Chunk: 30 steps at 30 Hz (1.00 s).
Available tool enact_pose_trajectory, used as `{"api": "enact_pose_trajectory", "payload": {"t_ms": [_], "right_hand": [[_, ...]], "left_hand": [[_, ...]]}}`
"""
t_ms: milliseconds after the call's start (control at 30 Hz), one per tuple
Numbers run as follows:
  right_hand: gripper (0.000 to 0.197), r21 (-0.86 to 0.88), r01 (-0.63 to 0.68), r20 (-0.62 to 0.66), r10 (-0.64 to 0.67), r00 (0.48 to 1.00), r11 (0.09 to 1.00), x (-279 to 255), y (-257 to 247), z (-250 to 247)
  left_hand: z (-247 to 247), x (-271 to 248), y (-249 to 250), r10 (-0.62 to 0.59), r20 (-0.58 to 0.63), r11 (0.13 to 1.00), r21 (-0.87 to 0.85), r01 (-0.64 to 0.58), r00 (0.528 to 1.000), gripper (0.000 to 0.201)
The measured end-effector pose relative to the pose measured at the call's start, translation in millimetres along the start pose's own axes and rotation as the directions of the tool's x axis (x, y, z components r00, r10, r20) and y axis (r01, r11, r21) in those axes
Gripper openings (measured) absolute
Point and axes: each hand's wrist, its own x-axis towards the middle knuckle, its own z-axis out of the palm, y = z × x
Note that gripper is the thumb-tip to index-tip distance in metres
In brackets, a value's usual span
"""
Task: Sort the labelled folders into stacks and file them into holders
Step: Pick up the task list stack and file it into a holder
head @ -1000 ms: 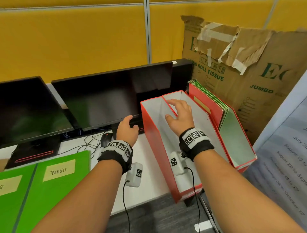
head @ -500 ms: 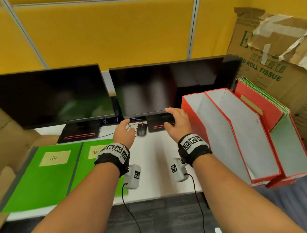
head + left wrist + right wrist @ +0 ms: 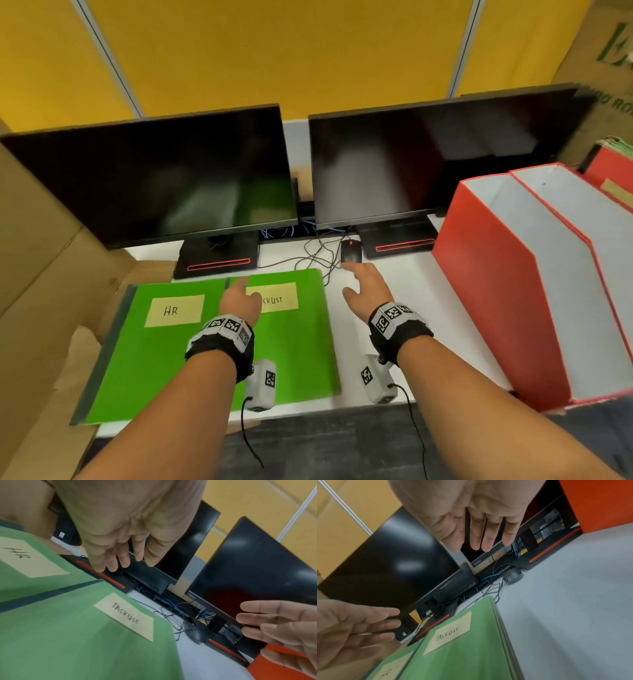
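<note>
Two stacks of green folders lie side by side on the white desk. The left stack (image 3: pixel 144 359) carries a label reading HR, the right stack (image 3: pixel 298 346) a label reading TASKLIST. My left hand (image 3: pixel 239 301) hovers over the far end of the TASKLIST stack with straight fingers and holds nothing. Just right of that stack my right hand (image 3: pixel 366 287) hangs over the bare desk, fingers spread, also holding nothing. Two red file holders (image 3: pixel 493 291) stand at the right, both without folders. A third red holder (image 3: pixel 609 171) behind them has green folders in it.
Two dark monitors (image 3: pixel 164 178) stand along the back of the desk (image 3: pixel 404 291). A black mouse (image 3: pixel 351 251) and loose cables lie just beyond my right fingertips. Brown cardboard (image 3: pixel 37 274) borders the desk on the left, a cardboard box the far right.
My right hand has left the red holder and swung left to the desk beside the TASKLIST stack. The left hand has moved over that stack. My view has turned left.
</note>
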Motion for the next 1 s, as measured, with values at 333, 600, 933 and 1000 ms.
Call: {"api": "enact_pose_trajectory", "payload": {"t_ms": [333,600,933,1000], "right_hand": [[0.051,-0.063,-0.239,0.179,0.246,0.952,0.969,2.2,7.2,76.7],[0.044,-0.298,-0.28,0.294,0.367,0.882,0.912,13.3,17.5,97.7],[0.026,-0.311,-0.244,0.317,0.343,0.884,0.918,16.9,31.5,94.3],[0.026,-0.286,-0.254,0.312,0.34,0.887,0.924,16.3,32.8,92.7]], "left_hand": [[-7.0,35.5,-66.0,-0.192,0.127,0.968,0.188,0.166,0.973,0.044],[4.7,37.9,-88.0,-0.352,0.22,0.911,0.304,0.279,0.91,0.033],[12.1,43.9,-86.9,-0.438,0.26,0.883,0.303,0.358,0.861,0.031],[16.4,47.0,-91.3,-0.454,0.232,0.871,0.319,0.373,0.86,0.031]]}}
